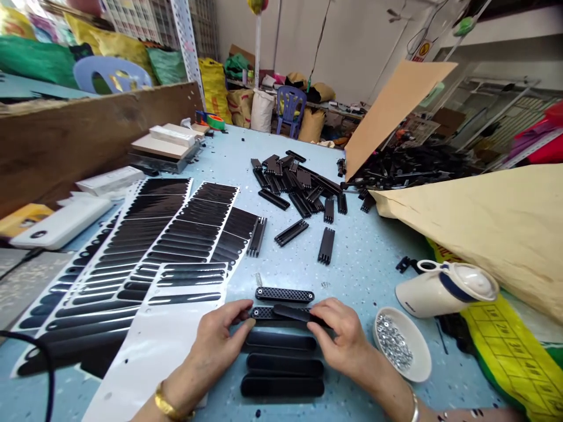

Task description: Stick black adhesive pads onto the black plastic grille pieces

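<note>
My left hand [222, 334] pinches the left end of a black honeycomb-patterned bar [263, 314] lying on the table, thumb and index finger on either side of its tip. In my right hand [341, 334], a smooth black adhesive strip [290, 312] is gripped by its right end and lies slanted over that bar. Just beyond, another patterned bar [285, 295] rests flat, with a small hole at each end. Nearer to me, a smooth-topped black bar [281, 341] sits in a row with two more, a middle bar [285, 366] and a front bar [282, 386].
Sheets of black adhesive strips [189, 234] spread at left, beside a white power bank [61, 224]. A pile of black plastic pieces [299, 181] lies farther back. At right are a white bowl [422, 351] of small metal parts, a lidded mug [424, 293] and brown paper [484, 205].
</note>
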Available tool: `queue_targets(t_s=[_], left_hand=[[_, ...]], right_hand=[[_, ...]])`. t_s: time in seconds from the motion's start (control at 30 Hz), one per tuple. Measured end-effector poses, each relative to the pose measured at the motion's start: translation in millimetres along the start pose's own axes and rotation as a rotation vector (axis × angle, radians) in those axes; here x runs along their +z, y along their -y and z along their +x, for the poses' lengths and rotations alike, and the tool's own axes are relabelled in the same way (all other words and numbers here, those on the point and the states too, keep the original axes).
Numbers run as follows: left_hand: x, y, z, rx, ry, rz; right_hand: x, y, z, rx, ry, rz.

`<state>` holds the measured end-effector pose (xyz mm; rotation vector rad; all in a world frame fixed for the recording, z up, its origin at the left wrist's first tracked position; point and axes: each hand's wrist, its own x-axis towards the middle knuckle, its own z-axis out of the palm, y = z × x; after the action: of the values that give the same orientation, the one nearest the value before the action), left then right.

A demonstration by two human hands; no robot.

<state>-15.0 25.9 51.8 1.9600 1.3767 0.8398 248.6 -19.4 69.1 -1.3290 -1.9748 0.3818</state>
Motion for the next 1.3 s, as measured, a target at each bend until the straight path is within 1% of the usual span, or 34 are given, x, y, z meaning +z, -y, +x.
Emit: queue_targets(t_s=[0.07,0.13,0.23,0.3,0.43,0.53,0.6,0.7,0.9,1.13,1.3], left_hand=[[-0.3,1.4,-0.1,0.022,-0.021,0.004],[-1.8,1.1,0.5,0.054,-0.017,0.015],[-5.1,-1.1,2.2,0.086,0.024,0.020],[-6.6,-2.5,3.2,0.087,0.051,0.020],[-6.4,-3.3,3.5,0.079,0.077,0.008],[-5.8,-2.3,2.7,0.058,0.069,-0.014],[-6.3,-1.6,2.5,0.021,0.065,-0.026],[-8.2,-2.0,3.0,-0.019,0.097,-0.038],[-9.2,-4.5,3.4,-0.022,0.103,-0.045],[-9.0,-4.9,3.6,-0.013,0.092,-0.043],[-10.5,-7.1,4.5,-0.028,0.111,-0.038]], right_hand=[[4.2,1.1,4.1,-0.033,0.009,-0.024],[8.5,0.6,7.8,-0.039,0.014,-0.035],[10.4,-2.8,11.0,0.001,0.013,0.017],[8.1,-5.3,11.5,0.024,0.038,0.063],[-0.5,-5.4,13.0,0.017,0.104,0.058],[-2.6,-0.5,15.5,-0.010,0.069,0.039],[0.2,3.9,17.0,-0.032,0.043,0.040],[7.9,9.7,17.8,-0.055,0.043,0.043],[18.6,12.9,17.1,-0.048,0.052,0.040],[21.8,12.9,16.4,-0.040,0.080,0.016],[23.0,14.7,18.5,-0.035,0.089,-0.003]])
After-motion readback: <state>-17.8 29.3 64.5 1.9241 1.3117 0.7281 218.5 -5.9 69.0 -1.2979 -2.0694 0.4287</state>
